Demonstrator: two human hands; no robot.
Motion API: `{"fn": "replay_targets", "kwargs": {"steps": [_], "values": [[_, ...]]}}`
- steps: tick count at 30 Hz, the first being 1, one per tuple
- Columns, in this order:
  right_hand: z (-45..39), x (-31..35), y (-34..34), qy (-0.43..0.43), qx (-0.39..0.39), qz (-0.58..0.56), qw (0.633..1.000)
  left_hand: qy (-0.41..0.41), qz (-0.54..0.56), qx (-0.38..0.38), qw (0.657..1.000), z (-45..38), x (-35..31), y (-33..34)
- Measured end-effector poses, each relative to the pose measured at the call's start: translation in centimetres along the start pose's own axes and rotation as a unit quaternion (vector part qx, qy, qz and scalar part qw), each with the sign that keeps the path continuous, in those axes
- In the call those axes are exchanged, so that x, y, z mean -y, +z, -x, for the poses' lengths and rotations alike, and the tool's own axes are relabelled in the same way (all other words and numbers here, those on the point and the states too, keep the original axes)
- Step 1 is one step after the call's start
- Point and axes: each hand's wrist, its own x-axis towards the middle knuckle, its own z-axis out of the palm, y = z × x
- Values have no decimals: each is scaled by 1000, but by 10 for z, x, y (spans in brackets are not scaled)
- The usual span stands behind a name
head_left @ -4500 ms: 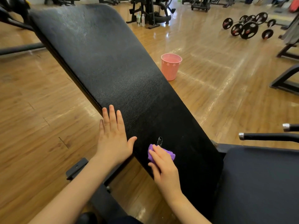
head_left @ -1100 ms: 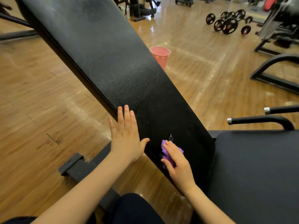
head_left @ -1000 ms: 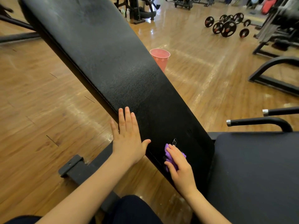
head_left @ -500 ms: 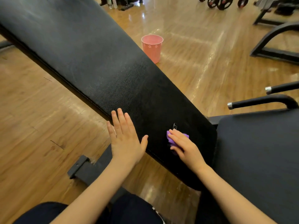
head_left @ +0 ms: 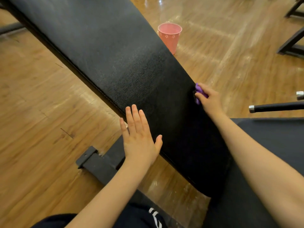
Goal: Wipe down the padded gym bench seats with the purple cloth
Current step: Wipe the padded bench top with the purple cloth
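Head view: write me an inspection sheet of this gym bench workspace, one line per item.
Surface: long black padded bench back, tilted, textured; wood floor beneath.
Job's things: purple cloth bunched at the pad's right edge; second black seat pad at right.
Clutter: pink bucket upright on the floor beyond the bench.
Hands: left hand flat and open on the pad's left edge; right hand closed on the cloth.
Cables: nothing seen.
Surroundings: black handle bar with a metal end at right; black frame foot on the floor.
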Motion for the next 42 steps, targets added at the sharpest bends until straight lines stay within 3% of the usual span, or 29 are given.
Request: {"fn": "replay_targets", "kwargs": {"steps": [4, 9, 15, 21, 25, 29, 34, 42], "values": [[16, -11, 7, -53, -15, 25, 998, -28, -12, 33, 999, 3, -12, -4], [56, -51, -17, 64, -36, 18, 997, -7, -15, 52, 998, 7, -9, -11], [45, -43, -40, 95, -15, 5, 995, 1, 3, 56, 998, 8, -6, -9], [38, -42, -22, 141, -41, -9, 989, 27, 26, -38, 999, 7, -1, 14], [78, -36, -4, 119, -71, 12, 990, 42, 32, -87, 995, 5, 0, 28], [148, -21, 18, 41, -67, 21, 997, 44, 37, -108, 993, 5, 2, 34], [208, -13, 40, -32, -62, 16, 997, 37, 46, -113, 992, 5, 1, 34], [238, -7, 47, -123, -42, 45, 991, 52, 37, -107, 992, 4, 2, 33]]}}
